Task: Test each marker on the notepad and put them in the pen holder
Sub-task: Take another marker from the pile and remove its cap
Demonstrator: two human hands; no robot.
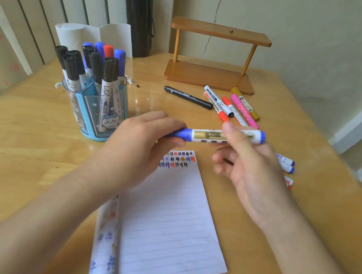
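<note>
A blue marker [207, 135] with a white and gold label is held level above the notepad [171, 223]. My left hand [137, 145] grips its blue cap end. My right hand [254, 167] pinches the barrel near the other blue end. The lined notepad lies on the table with small coloured test marks along its top edge. The blue pen holder [97, 112] stands at the left, holding several black, blue and red markers. Loose markers [232, 106] in black, white, red, pink and gold lie behind my hands. More markers [287, 164] show just past my right hand.
A wooden two-tier stand [211, 76] sits at the back of the wooden table [25, 144]. A black flask [138, 14] and a roll of tissue [74, 33] stand at the back left. The table's right edge [343, 158] drops off beside the wall.
</note>
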